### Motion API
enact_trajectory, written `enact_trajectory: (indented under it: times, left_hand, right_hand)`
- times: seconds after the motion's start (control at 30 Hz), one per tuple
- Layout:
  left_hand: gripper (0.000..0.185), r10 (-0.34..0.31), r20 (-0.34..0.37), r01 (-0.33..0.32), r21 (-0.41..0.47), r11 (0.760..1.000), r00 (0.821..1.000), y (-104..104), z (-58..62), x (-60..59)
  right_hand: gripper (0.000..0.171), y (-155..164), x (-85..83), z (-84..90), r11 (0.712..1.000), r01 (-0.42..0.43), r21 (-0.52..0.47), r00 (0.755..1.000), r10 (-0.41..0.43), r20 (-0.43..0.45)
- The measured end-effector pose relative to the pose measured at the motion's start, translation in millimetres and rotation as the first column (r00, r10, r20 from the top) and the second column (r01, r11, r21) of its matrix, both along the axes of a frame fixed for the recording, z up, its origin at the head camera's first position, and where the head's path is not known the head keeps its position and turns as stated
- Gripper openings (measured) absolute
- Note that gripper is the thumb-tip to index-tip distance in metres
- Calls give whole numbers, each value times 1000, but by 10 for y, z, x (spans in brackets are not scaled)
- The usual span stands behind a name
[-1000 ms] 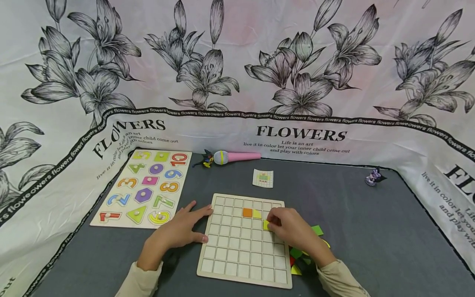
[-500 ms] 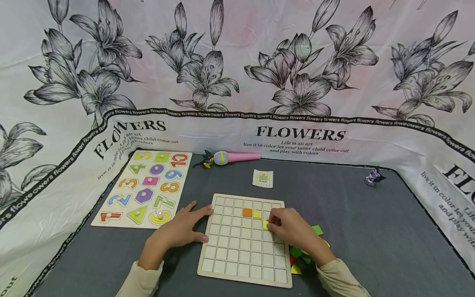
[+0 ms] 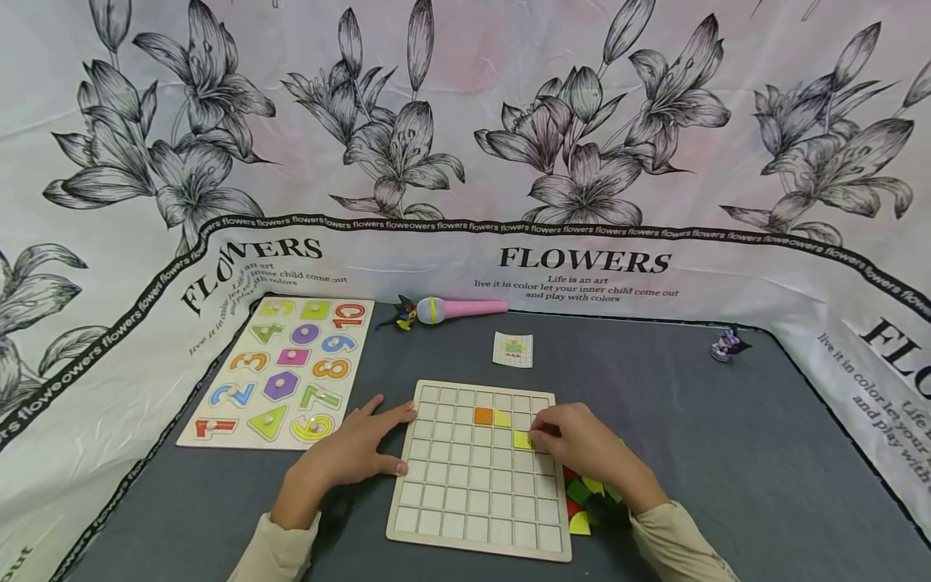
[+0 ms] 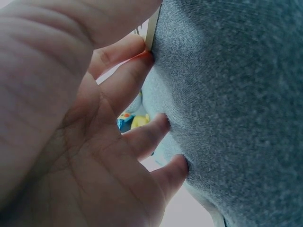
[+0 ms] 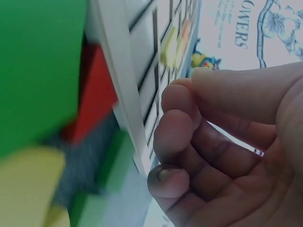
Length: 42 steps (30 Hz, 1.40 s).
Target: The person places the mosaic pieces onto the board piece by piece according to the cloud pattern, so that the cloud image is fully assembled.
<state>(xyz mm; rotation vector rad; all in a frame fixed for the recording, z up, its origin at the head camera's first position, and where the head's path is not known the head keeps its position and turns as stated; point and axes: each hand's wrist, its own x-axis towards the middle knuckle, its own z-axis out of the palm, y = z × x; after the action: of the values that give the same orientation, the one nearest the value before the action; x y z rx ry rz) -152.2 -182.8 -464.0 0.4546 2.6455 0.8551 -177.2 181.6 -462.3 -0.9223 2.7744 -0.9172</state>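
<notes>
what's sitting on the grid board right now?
On the grid board: an orange square, a yellow triangle beside it, and a yellow tile at the right hand fingertips. Cells under that hand are hidden.

A makeshift children's play corner, set up like a staged recording spot rather than a lived-in room. A white cloth backdrop [image 3: 465,121] printed with black lilies and the word "FLOWERS" closes it off from 9 through 12 to 3 o'clock. The grey felt-covered surface [image 3: 691,453] carries toys: a number puzzle board [image 3: 287,368] at 10 o'clock, a pink toy microphone [image 3: 461,308] at 12, and a wooden grid board [image 3: 476,473] at centre.
</notes>
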Motion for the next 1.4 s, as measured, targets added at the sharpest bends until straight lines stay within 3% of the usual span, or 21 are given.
enact_trajectory:
  times: [0.83, 1.17, 1.4]
  left_hand:
    - [82, -2, 7, 2, -4, 1000, 1000, -31, -18, -22]
    - [82, 0, 11, 0, -4, 1000, 1000, -16, -15, -19]
    - [82, -6, 15, 6, -2, 1000, 1000, -7, -27, -30]
  right_hand:
    - [9, 863, 277, 128, 993, 105, 59, 994, -106, 4]
    - [7, 1089, 341, 77, 989, 113, 92, 978, -127, 164]
    - [12, 1100, 360, 26, 987, 116, 109, 976, -134, 173]
